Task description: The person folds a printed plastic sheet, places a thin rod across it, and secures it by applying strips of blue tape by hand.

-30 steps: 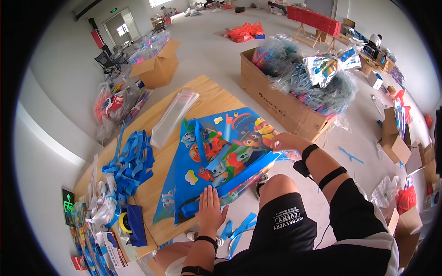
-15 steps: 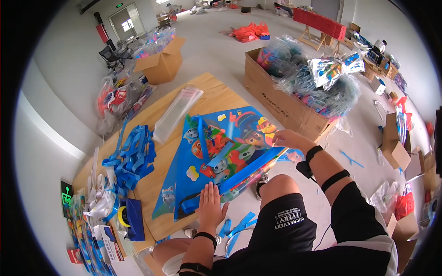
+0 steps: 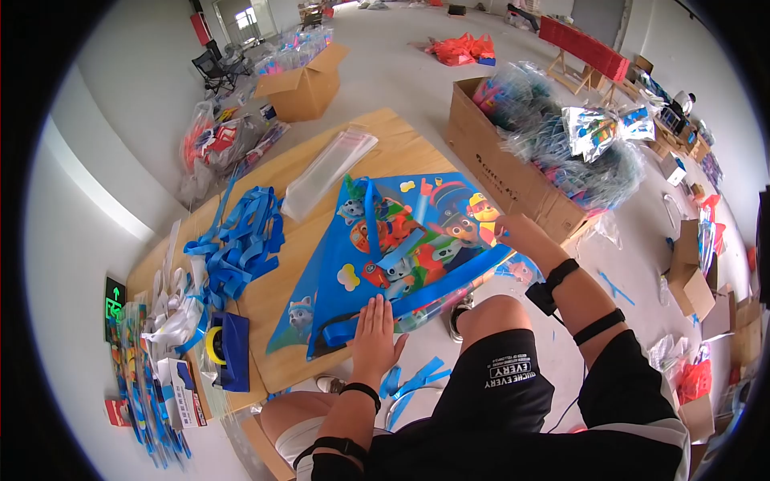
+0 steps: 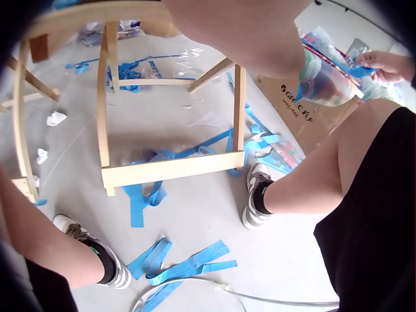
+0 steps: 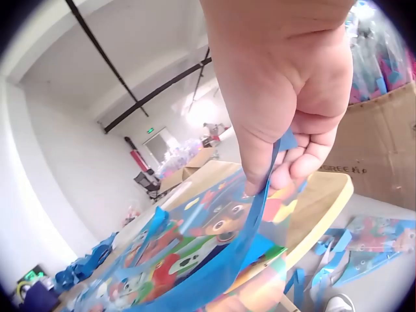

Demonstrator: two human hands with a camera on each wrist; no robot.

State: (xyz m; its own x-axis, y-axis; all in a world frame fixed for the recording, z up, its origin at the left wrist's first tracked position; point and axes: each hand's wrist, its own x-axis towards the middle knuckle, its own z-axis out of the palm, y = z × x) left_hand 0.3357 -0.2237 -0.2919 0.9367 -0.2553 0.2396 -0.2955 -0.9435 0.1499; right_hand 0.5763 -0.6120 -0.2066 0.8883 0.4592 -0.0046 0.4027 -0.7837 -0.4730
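Triangular plastic sheets, blue with cartoon dogs, lie overlapping on the wooden table. A blue ribbon runs along their near edge, which hangs past the table's side. My left hand rests on the ribbon's left end with straight fingers. At the other end my right hand pinches the ribbon between thumb and curled fingers. From the right wrist view, the ribbon bows down from that pinch along the printed sheets. In the left wrist view, the left hand's fingers are out of sight behind the wrist.
Tangled blue ribbon and clear plastic sleeves lie on the wooden table. A tape dispenser stands at the left edge. Beyond the right hand is a large carton of wrapped goods. Ribbon scraps litter the floor.
The head view has shifted, so the scene sits further right. The ribbon, earlier nearly straight, now bows slightly between my hands. Both hands keep their places on it.
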